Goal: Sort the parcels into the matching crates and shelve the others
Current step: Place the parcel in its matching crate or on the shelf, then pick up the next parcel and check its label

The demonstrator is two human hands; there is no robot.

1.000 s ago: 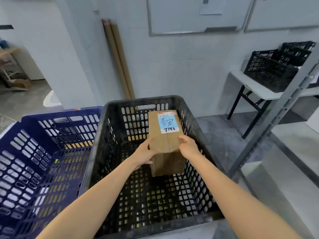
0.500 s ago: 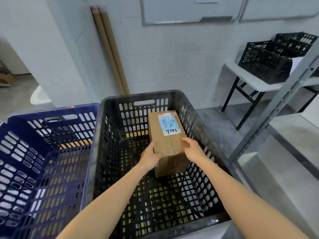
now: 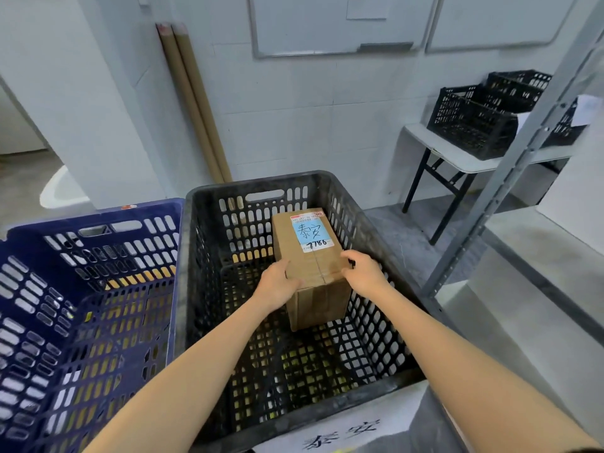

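A brown cardboard parcel [image 3: 322,299] with a blue handwritten label [image 3: 310,232] stands upright inside the black crate [image 3: 258,183], towards its far right corner. My left hand [image 3: 277,286] grips the parcel's near left top edge, thumb on top. From the other side, my right hand [image 3: 364,273] holds the near right top edge with curled fingers. A white paper tag [image 3: 343,433] with handwritten characters hangs on the black crate's front wall. The parcel's base is near the crate floor; contact cannot be told.
A blue crate [image 3: 98,220] stands against the black crate's left side. A grey metal shelf upright [image 3: 510,165] and shelf board [image 3: 539,256] are to the right. Behind, a white folding table [image 3: 457,158] carries black crates [image 3: 474,122]. Cardboard tubes [image 3: 196,103] lean on the wall.
Both hands have lowered the parcel deeper into the black crate. The camera has tilted down slightly and moved closer.
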